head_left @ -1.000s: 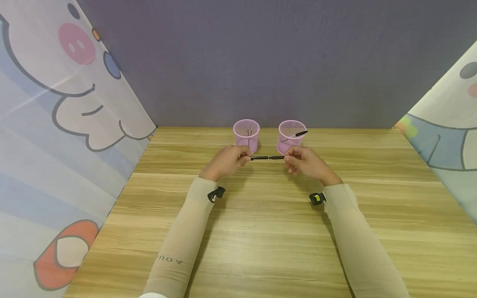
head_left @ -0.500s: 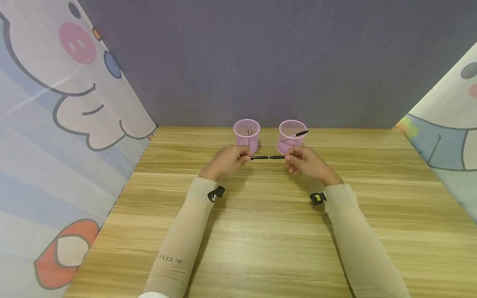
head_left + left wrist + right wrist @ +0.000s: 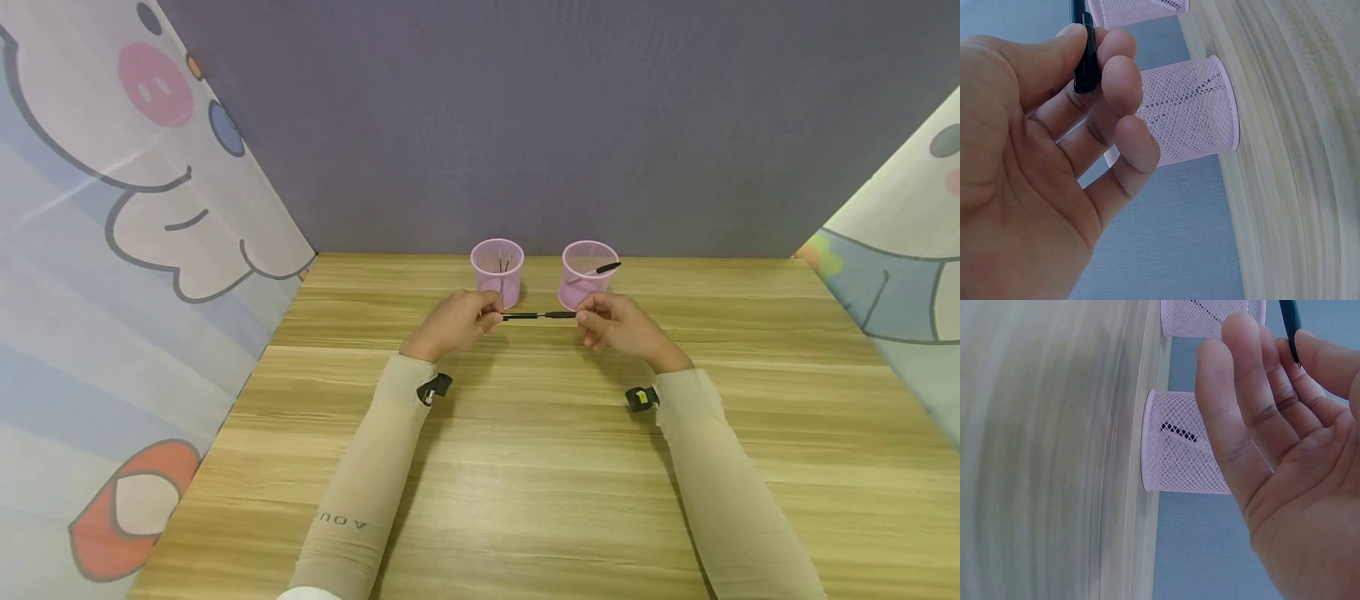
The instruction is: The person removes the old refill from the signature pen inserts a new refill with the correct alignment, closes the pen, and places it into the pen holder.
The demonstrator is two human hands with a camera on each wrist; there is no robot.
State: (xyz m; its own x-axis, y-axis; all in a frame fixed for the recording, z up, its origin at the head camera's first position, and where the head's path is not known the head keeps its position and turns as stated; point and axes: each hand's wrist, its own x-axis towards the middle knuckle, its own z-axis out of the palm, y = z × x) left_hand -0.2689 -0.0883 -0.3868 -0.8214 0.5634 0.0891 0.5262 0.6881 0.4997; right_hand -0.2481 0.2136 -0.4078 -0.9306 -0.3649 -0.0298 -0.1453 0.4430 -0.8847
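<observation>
A slim black pen (image 3: 560, 315) lies level between both hands, above the table. My left hand (image 3: 456, 323) pinches its clip end between thumb and fingers; that black clip (image 3: 1087, 59) points toward the palm in the left wrist view. At the other end, my right hand (image 3: 622, 329) pinches the tapered part with thumb and index finger, its other fingers loosely extended. Midway, a short pale section shows between two black parts. Behind the left hand stands a pink mesh cup (image 3: 483, 286) holding thin dark sticks. Another pink mesh cup (image 3: 573, 290), behind the right hand, holds a leaning black-ended stick (image 3: 609, 267).
Both cups stand near the back edge of the wooden table (image 3: 525, 467), against a grey wall (image 3: 480, 125). Cartoon-printed cloth (image 3: 97, 350) hangs along the left side, with similar cloth (image 3: 907, 275) on the right. A small black device sits at each wrist.
My right hand has drifted very slightly rightward, and the pale section between the pen's two black parts looks a little longer. Both hands keep their pinch. The cups stay put.
</observation>
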